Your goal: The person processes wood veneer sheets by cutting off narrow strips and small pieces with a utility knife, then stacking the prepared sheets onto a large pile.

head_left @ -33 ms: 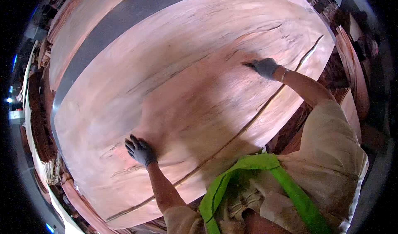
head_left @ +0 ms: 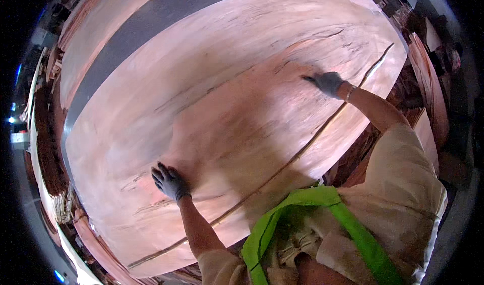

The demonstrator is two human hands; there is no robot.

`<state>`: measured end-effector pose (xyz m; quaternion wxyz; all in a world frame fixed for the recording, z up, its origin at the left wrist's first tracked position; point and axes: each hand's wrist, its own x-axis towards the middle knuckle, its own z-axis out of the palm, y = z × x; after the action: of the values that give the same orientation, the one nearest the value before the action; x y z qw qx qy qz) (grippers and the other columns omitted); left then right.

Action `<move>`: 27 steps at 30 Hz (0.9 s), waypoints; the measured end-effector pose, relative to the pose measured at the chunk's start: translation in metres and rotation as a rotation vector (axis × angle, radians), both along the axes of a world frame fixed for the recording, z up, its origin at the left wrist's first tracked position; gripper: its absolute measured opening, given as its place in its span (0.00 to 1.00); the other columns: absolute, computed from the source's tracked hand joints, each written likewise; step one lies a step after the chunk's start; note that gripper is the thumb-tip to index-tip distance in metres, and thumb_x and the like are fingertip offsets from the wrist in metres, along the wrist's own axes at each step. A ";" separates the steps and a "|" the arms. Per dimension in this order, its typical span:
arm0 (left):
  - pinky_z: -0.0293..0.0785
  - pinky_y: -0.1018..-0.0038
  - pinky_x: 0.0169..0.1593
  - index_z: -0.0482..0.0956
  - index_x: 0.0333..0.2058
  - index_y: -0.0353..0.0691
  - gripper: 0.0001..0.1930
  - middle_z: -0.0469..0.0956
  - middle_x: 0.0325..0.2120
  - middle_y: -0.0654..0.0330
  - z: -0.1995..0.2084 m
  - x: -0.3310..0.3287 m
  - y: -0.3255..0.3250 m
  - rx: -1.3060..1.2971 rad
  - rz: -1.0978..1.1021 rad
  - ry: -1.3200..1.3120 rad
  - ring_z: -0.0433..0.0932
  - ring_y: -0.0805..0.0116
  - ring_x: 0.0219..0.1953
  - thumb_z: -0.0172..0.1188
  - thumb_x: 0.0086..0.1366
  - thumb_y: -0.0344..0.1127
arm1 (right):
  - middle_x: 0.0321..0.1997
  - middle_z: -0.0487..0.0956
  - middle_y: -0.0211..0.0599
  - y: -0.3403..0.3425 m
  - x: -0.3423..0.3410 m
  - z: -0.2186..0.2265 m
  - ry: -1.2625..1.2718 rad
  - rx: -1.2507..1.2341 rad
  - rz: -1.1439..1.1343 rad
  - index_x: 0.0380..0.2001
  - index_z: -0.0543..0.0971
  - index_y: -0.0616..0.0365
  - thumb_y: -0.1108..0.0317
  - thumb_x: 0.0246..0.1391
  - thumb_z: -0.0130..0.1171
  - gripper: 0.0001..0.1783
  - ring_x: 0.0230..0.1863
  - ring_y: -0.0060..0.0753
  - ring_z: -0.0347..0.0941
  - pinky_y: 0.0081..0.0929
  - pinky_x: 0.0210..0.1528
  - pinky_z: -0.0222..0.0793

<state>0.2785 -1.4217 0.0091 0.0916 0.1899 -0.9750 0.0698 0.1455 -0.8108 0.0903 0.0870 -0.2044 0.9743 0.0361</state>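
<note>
A broad, pale pinkish wood veneer sheet (head_left: pixel 136 98) lies spread out before me, with dark grain streaks and a reddish area (head_left: pixel 227 111) in its middle. Along its near side runs a long dark gap or seam (head_left: pixel 297 156). My left hand (head_left: pixel 171 182), in a grey glove, rests on the sheet's lower left part, fingers spread and nothing held. Farther right and higher, my grey-gloved right hand (head_left: pixel 327 83) touches the sheet beside the reddish area. Its fingers point left, at least one stretched out, and no object shows in it.
A dark grey strip (head_left: pixel 126 43) borders the far side, with another wood sheet (head_left: pixel 96 48) beyond it. Stacked veneer (head_left: pixel 53 149) stands at the left, and loose veneer pieces (head_left: pixel 427 83) lean at the right. My bright green strap (head_left: pixel 290 200) hangs in front of me.
My right hand has slid very slightly to the right over the veneer sheet. My left hand stays practically in place.
</note>
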 end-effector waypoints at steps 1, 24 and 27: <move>0.51 0.55 0.61 0.61 0.59 0.48 0.24 0.57 0.60 0.46 0.002 0.001 -0.001 -0.007 0.006 -0.005 0.55 0.47 0.61 0.39 0.66 0.46 | 0.36 0.77 0.44 0.005 0.005 0.008 -0.125 0.111 -0.077 0.55 0.65 0.36 0.63 0.59 0.38 0.21 0.30 0.47 0.75 0.43 0.29 0.71; 0.41 0.55 0.64 0.50 0.62 0.38 0.33 0.49 0.64 0.54 0.011 0.004 -0.011 0.340 0.087 0.169 0.47 0.56 0.66 0.44 0.61 0.48 | 0.33 0.79 0.50 -0.533 0.059 -0.010 -0.338 -0.349 0.224 0.37 0.75 0.62 0.66 0.53 0.44 0.14 0.36 0.51 0.77 0.43 0.35 0.72; 0.39 0.56 0.65 0.50 0.62 0.40 0.33 0.49 0.64 0.54 0.021 0.001 0.001 0.360 0.085 0.154 0.45 0.57 0.66 0.44 0.62 0.48 | 0.37 0.79 0.47 -0.549 0.052 -0.020 -0.322 -0.224 0.230 0.39 0.76 0.58 0.64 0.54 0.44 0.15 0.38 0.49 0.77 0.44 0.37 0.72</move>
<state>0.2795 -1.4211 0.0304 0.1273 0.2492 -0.9530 -0.1165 0.1976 -1.3593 0.0705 0.2134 -0.3254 0.9162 -0.0959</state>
